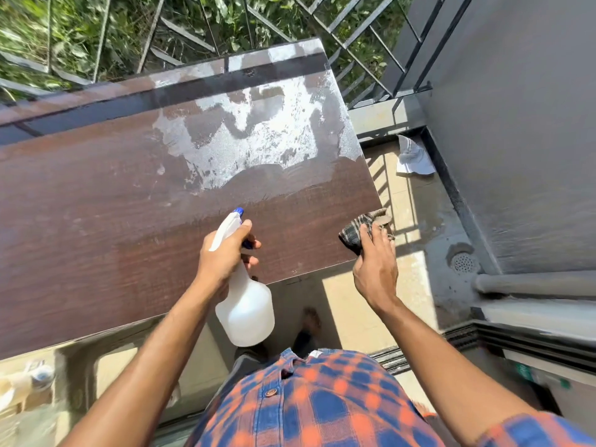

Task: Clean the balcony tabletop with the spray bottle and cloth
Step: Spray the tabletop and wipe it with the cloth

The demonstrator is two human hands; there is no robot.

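Note:
A dark brown wooden tabletop (96,221) fills the middle of the head view, with a wet, glistening patch (258,133) on its far right part. My left hand (225,256) grips the neck of a white spray bottle (246,309) with a blue nozzle, which points at the tabletop above the near edge. My right hand (375,269) holds a dark checked cloth (358,230) at the table's near right corner.
A black metal railing (364,30) runs behind the table, with green plants below it. A white crumpled cloth (414,156) lies on the tiled balcony floor at the right, near a floor drain (462,261) and a grey wall (522,124).

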